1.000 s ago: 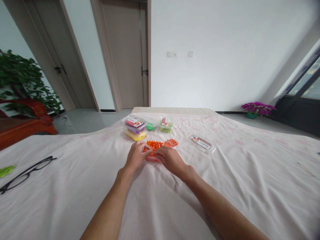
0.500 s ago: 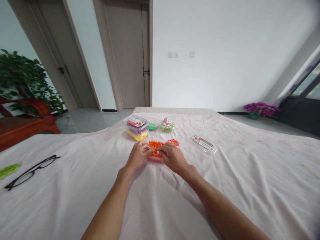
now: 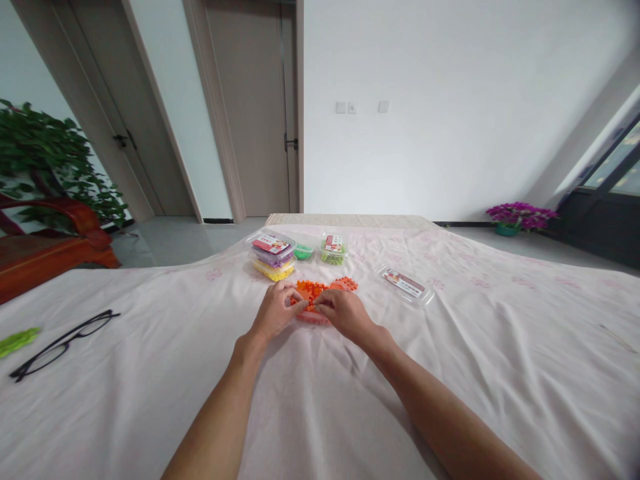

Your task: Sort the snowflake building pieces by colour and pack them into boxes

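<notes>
A clear plastic box [image 3: 314, 319] holding small orange plastic pieces [image 3: 310, 288] lies in front of me. My left hand [image 3: 278, 312] is at its left side, thumb and index finger pinched over the orange pieces. From the right, my right hand [image 3: 346, 311] reaches over the box with its fingers closed in a pinch. The two sets of fingertips nearly meet; what sits between them looks like a small orange piece, partly hidden by the fingers. Behind my right hand lies a flat cluster of joined orange pieces [image 3: 349, 283].
A clear lid [image 3: 406, 285] with a label lies at right. Further back stand stacked boxes of purple [image 3: 273, 257] and yellow pieces [image 3: 275, 271], plus green ones [image 3: 333, 250]. Black glasses [image 3: 65, 343] and a lime-green piece cluster [image 3: 18, 341] rest at left on the cloth [image 3: 320, 413].
My right fingertips have shifted slightly within the box, and orange pieces between the hands show differently. The left hand stays almost where it was. The view has tilted a little.
</notes>
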`<state>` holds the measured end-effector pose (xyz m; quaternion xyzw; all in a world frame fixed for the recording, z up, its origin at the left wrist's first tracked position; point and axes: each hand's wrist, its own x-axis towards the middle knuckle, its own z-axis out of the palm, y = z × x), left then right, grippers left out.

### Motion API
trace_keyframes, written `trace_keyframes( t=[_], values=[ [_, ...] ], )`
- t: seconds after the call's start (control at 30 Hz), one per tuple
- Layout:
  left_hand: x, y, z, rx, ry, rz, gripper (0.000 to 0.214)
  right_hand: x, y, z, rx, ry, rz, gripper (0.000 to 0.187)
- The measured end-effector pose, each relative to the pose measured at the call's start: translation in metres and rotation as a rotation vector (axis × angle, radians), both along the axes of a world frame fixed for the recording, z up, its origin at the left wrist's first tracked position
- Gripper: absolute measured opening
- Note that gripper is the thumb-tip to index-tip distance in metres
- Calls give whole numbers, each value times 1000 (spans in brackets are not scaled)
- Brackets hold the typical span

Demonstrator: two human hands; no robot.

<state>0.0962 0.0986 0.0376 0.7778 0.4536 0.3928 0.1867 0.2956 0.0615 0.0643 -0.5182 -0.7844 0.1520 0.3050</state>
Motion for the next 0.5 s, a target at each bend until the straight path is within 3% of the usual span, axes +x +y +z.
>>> trace_keyframes(
  t=[0.5],
  values=[
    [0,-2,6,-41,-8,-20,9,4,4,1,-2,-4,87,18]
  ],
)
